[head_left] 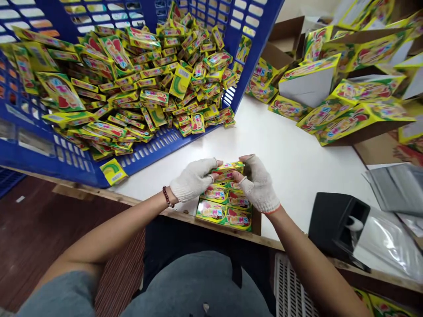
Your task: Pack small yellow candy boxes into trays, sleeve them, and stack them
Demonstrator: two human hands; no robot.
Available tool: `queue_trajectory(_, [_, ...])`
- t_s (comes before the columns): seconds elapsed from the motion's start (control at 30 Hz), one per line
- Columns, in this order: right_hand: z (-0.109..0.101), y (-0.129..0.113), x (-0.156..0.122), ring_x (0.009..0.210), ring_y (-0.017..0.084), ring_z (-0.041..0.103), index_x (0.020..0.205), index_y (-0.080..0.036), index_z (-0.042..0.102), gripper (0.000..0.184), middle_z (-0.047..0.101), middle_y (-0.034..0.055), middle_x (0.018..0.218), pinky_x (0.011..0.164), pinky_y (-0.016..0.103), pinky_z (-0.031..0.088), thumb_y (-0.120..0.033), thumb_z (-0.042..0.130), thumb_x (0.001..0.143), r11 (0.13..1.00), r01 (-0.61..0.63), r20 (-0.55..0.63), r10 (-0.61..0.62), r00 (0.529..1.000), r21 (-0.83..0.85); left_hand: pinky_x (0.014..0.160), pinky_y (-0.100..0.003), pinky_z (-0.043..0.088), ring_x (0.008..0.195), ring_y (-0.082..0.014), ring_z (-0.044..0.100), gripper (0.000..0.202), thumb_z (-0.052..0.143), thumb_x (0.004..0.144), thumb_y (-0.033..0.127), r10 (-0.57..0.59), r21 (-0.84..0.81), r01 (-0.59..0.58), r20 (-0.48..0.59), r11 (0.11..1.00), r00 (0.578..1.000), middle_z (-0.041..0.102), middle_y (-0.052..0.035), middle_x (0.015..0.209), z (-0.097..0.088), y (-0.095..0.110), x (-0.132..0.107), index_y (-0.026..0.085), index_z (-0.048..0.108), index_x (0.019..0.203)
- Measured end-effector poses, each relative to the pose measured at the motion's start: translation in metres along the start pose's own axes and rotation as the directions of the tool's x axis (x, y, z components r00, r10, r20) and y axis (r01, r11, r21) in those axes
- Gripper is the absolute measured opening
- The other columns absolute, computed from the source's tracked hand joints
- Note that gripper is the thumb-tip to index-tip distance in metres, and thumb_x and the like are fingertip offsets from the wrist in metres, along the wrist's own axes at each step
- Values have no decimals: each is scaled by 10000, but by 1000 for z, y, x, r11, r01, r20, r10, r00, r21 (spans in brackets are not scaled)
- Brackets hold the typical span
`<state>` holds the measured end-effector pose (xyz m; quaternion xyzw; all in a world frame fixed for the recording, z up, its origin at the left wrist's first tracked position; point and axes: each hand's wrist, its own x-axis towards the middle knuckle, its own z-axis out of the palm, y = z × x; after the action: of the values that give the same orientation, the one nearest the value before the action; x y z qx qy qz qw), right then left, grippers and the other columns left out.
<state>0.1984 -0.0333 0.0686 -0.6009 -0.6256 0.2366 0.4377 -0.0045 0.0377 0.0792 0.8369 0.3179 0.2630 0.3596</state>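
Observation:
Both hands wear white knit gloves with bare fingertips. My left hand [196,178] grips the left end of a small yellow-green candy box [228,169] printed with fruit. Thumb and fingers of my right hand [259,182] close on the right end of that same box. It sits over the far part of a brown cardboard display box [256,222] at the table's front edge. In the display box, several matching small boxes [224,213] lie flat in rows, their "TWINS" lettering facing up. The gloves partly hide the far rows.
A blue plastic crate [198,140], tipped toward me, holds a heap of small candy boxes [139,88]. One loose box [113,171] lies at its front edge. Open printed cartons [357,110] stack at right. A black tape dispenser [337,226] stands beside clear plastic sheets [386,242].

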Motion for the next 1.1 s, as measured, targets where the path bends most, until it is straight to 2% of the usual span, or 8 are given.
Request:
queue_trajectory(0.2, [13,8,-7,731,183,584,1026,-211,595,201,653,15,843,715,321,498,-299,500,872,978,-175,91,186,978,-118,1010,-403,492,1156,-239,585,353,563,898,225,90,394,-31,-132,919,987,631,-126,1228,-11,-31,17,150,592,1242])
queue_trajectory(0.3, [28,12,-6,783,191,594,1051,-207,608,222,661,27,878,748,308,483,-287,478,890,945,-239,132,273,953,-222,921,-402,493,1104,-266,580,285,596,851,214,-51,687,160,-176,709,983,612,-131,1191,-55,-53,13,154,645,1125])
queue_trajectory(0.4, [36,12,-2,906,202,599,1091,-209,640,256,640,76,1048,787,295,465,-276,448,937,862,-181,200,305,931,-473,828,-436,452,1098,-320,562,288,614,837,294,-173,823,364,-320,437,932,577,-176,1181,-116,-75,-2,112,662,1054])
queue_trajectory(0.5, [39,6,-2,935,220,601,1188,-220,644,332,582,116,1155,751,303,462,-354,419,985,702,-61,278,358,891,-709,844,-451,373,1168,-329,512,497,635,806,518,-165,825,483,-454,293,875,599,-185,1096,-171,-99,-23,42,656,948])
queue_trajectory(0.6, [43,-3,-8,955,256,604,1353,-238,564,431,552,147,1161,736,335,472,-416,390,1001,587,86,337,333,881,-805,870,-416,358,1194,-284,467,518,603,800,596,-161,842,492,-466,220,870,617,-134,1050,-201,-116,-39,97,670,921])
queue_trajectory(0.73, [46,-14,-9,967,298,630,1417,-213,514,477,541,182,1179,717,364,487,-401,401,994,500,154,379,388,840,-852,830,-386,363,1066,-230,471,386,596,851,438,-248,838,502,-451,214,858,603,-98,1047,-206,-116,-48,81,655,985])
queue_trajectory(0.97, [22,-36,15,1003,332,662,1254,-267,624,379,628,143,1136,752,423,491,-423,409,983,542,26,417,614,670,-840,806,-388,386,1015,-237,548,271,487,892,316,-153,845,479,-454,238,878,641,-94,1113,-179,-93,-65,135,662,993])
queue_trajectory(1.1, [13,-38,19,1008,271,648,1182,-227,637,316,664,111,1120,849,420,501,-334,419,981,767,-15,436,380,816,-641,800,-359,477,924,-234,629,233,477,887,316,-84,782,438,-450,443,889,695,-88,983,-145,-84,-74,184,656,959])
